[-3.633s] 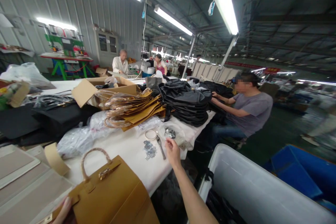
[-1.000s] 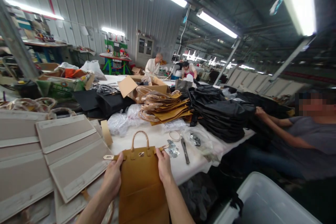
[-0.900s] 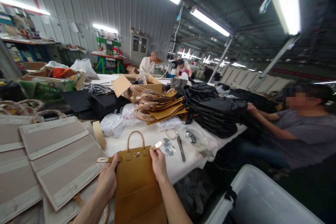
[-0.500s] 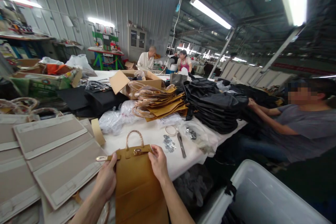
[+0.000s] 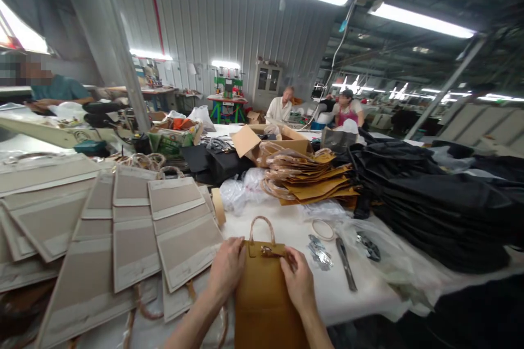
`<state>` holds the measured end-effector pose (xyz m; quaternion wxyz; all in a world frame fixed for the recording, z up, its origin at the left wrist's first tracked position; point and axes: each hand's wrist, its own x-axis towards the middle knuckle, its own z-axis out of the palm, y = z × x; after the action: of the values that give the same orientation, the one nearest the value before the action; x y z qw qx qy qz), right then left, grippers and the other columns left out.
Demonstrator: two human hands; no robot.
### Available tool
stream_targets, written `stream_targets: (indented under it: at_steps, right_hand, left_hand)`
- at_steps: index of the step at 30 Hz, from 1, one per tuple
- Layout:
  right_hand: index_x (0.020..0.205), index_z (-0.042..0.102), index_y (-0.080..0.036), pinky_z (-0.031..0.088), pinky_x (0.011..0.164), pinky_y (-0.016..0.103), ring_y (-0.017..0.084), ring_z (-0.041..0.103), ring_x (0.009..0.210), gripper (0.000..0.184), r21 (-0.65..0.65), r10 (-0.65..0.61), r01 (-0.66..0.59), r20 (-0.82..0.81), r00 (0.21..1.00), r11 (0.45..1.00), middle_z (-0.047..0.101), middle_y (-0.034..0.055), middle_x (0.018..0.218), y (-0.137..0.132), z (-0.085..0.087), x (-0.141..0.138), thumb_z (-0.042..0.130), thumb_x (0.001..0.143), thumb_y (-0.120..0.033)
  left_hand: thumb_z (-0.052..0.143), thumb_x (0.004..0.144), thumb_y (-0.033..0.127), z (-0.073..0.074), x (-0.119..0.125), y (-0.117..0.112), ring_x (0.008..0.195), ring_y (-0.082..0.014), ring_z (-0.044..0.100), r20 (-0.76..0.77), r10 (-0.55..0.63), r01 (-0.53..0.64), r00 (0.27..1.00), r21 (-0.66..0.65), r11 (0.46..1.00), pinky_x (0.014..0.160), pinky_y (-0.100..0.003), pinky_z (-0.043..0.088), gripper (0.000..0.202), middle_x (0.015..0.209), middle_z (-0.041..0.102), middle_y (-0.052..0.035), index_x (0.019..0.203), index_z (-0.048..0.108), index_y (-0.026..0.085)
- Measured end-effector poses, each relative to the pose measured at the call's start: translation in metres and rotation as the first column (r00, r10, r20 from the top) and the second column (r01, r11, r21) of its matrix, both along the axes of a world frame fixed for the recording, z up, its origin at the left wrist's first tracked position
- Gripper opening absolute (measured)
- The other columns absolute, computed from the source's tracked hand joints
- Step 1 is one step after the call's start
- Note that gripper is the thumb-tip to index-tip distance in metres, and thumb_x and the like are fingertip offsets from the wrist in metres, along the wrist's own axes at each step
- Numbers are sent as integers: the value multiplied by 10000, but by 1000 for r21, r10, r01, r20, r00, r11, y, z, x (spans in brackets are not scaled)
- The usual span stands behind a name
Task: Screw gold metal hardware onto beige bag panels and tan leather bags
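A tan leather handbag [image 5: 264, 294] with a round handle lies flat on the white table [image 5: 295, 218] in front of me. My left hand [image 5: 225, 271] grips its top left corner, fingers curled over the strap. My right hand [image 5: 298, 279] pinches the strap end at the top right, beside the gold clasp [image 5: 268, 251]. Small metal fittings [image 5: 319, 251] and a dark hand tool [image 5: 346, 263] lie just right of the bag.
Beige bag panels [image 5: 135, 229] fan out at left. A stack of tan bags [image 5: 311, 180] and a pile of black bags [image 5: 434, 202] sit further back. Open cartons [image 5: 262, 139] stand behind. People work at the far end and at far left.
Both straps now lie folded in across the bag's top under my hands; earlier their ends stuck out sideways. My view has swung left, so the seated person at right is out of view.
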<state>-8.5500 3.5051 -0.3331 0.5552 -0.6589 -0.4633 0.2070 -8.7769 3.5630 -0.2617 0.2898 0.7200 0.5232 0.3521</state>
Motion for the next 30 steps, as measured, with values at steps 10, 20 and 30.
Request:
stream_targets:
  at_steps: [10, 20, 30]
  right_hand:
    - [1168, 703, -214, 555, 1025, 458, 300, 688, 1112, 401, 82, 39, -38, -17, 999, 996, 715, 129, 1264, 41, 43, -19, 635, 920, -522]
    - [1164, 702, -174, 571, 958, 425, 288, 670, 1107, 373, 124, 196, -232, 250, 948, 965, 711, 132, 1168, 178, 50, -89, 615, 802, -154]
    - [1050, 710, -219, 540, 897, 344, 220, 668, 870, 176, 100, 207, -272, 422, 883, 957, 699, 68, 1015, 201, 57, -76, 586, 925, -231]
  left_hand:
    - [555, 934, 196, -14, -26, -2, 956, -259, 629, -267, -58, 104, 962, 162, 981, 883, -388, 475, 139, 950, 706, -81, 861, 673, 192]
    - [473, 1015, 242, -19, -28, -1, 989, -261, 652, -233, -77, 121, 969, 181, 976, 908, -425, 502, 269, 1039, 733, -88, 859, 689, 200]
    - [388, 1077, 387, -35, -29, 6, 1109, -246, 681, 59, -27, 13, 998, 212, 977, 1008, -410, 550, 371, 1159, 729, -125, 1096, 715, 213]
